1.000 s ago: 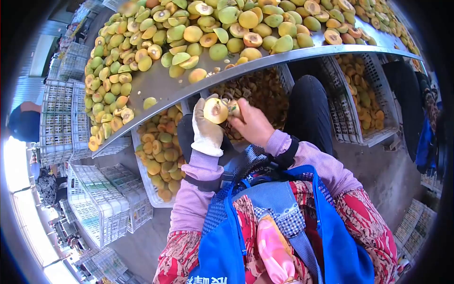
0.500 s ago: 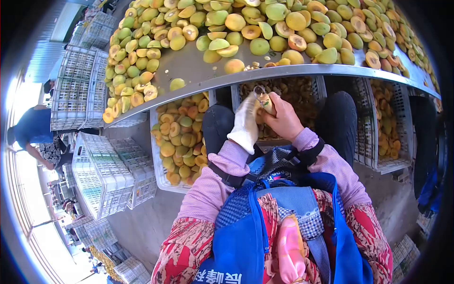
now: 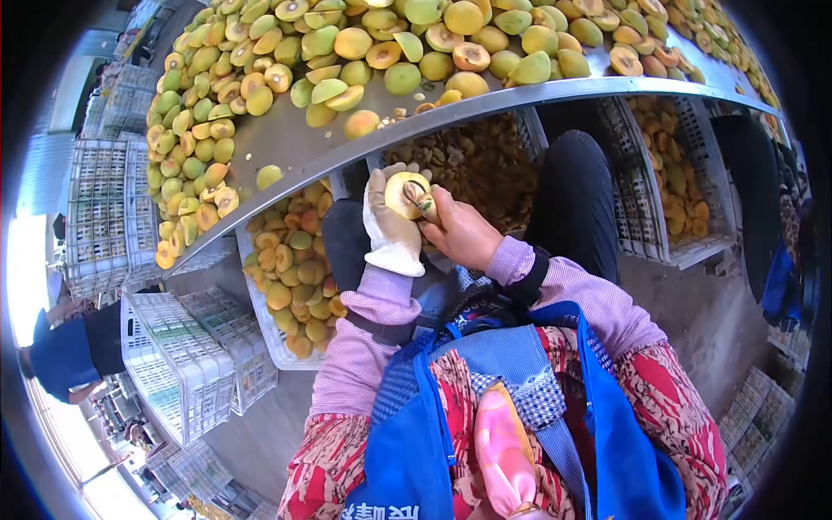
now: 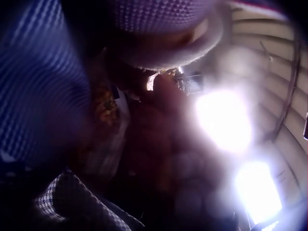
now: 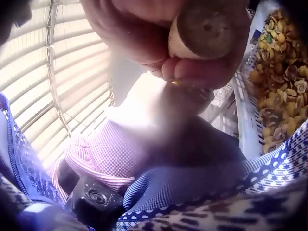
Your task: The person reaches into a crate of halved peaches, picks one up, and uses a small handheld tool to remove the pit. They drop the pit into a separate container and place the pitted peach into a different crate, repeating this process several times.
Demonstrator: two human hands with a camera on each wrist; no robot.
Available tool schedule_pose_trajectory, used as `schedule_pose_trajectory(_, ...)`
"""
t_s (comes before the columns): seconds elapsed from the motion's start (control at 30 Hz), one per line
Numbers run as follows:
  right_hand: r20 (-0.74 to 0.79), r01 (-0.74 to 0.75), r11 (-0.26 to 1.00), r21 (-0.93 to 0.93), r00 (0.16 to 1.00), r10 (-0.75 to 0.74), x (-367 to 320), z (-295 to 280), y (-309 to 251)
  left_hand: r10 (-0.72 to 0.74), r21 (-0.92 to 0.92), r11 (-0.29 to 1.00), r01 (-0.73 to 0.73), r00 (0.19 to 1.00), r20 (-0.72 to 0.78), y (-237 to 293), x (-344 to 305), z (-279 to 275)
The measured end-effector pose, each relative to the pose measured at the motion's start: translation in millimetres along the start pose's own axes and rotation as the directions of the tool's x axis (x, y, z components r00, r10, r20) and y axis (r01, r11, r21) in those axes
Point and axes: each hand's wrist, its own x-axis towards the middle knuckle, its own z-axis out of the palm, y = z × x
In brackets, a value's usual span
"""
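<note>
Left hand (image 3: 390, 230): grip clamped on apricot half (image 3: 404, 192), cut face up for scooping.
Right hand (image 3: 464, 232): grip wrapped round your pitting tool (image 5: 208, 30), above the pit crate (image 3: 485, 165).

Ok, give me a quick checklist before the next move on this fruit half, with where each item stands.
1. Left hand grip on the fruit half: ok, gloved fingers curl round it.
2. Right hand grip on the tool: ok, fingers wrap the handle.
3. Tool tip on the pit: cannot tell, too small.
4. Scrap crate beneath the hands: ok.
5. Crate of halves to the left: ok, probably reachable.
</note>
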Motion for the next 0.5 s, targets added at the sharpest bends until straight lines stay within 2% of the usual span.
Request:
schedule_pose_trajectory(0.1,0.008,-0.022,1.000,-0.012,1.000,0.022,4,1,2,0.100,0.115,0.988,-0.100,0.995,0.011,-4,0,3)
schedule_pose_trajectory(0.17,0.082,-0.023,1.000,-0.009,0.996,0.023,7,1,5,0.151,0.191,0.971,-0.146,0.988,-0.013,-5,0,3)
schedule_pose_trajectory(0.2,0.082,-0.026,1.000,-0.005,0.996,0.027,7,0,6,0.147,0.194,0.971,-0.142,0.989,-0.016,-3,-1,2)
schedule_pose_trajectory(0.27,0.187,-0.032,0.999,0.013,0.982,0.029,8,-7,6,0.053,0.143,0.989,-0.046,0.998,-0.041,3,-3,4)
schedule_pose_trajectory(0.4,0.225,-0.069,0.998,0.008,0.972,0.066,11,-11,10,-0.060,0.165,0.984,0.066,0.997,-0.044,6,2,5)
schedule_pose_trajectory(0.47,0.279,-0.104,0.992,0.071,0.957,0.080,11,-13,11,-0.057,0.160,0.985,0.061,0.998,-0.033,4,5,0)
schedule_pose_trajectory(0.5,0.278,-0.103,0.992,0.073,0.957,0.079,11,-13,13,-0.044,0.232,0.972,0.045,0.999,-0.011,5,3,1)
